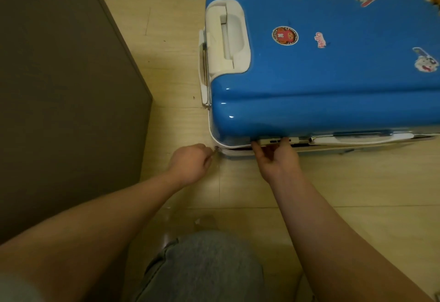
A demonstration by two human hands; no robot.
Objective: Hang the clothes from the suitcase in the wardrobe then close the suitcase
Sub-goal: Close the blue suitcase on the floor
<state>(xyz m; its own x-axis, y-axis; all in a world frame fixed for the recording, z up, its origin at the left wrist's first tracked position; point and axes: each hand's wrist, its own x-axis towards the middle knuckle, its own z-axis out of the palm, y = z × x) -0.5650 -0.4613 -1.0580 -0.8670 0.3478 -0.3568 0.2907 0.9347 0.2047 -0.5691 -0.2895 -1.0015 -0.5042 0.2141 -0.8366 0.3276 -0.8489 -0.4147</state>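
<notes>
Knee (202, 266) in grey cloth sits lowest, both bare forearms reaching out over the pale floor (357, 194). Left hand (190, 163) is curled, pinching a small zip pull (216, 149) at the near left corner of the suitcase (333, 75). Right hand (278, 159) has its fingers stretched, tips on the seam by the lock (278, 139). That blue, stickered case lies flat, lid down, a dark gap showing at the corner. A grey panel (59, 87) stands left.

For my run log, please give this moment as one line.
suitcase lid: down | left hand: pinches zip | right hand: touches lid edge
</notes>
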